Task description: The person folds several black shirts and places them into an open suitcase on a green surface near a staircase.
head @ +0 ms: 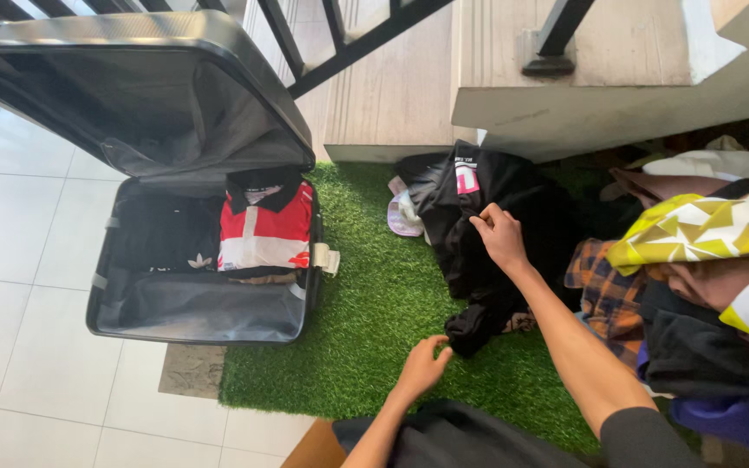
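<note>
Both hands on a black garment, grass mat.
Right hand (502, 236) fingers pinch the black garment (496, 217); left hand (422, 364) fingers close at its lower end. Left of them, open suitcase (201, 316) holds folded red-white shirt (266, 230).

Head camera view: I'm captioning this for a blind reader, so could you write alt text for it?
A person's two hands, right hand and left hand, pinch a black garment lying on a green grass mat. To the left an open dark suitcase holds a folded red and white shirt; a pile of clothes sits at right.
</note>
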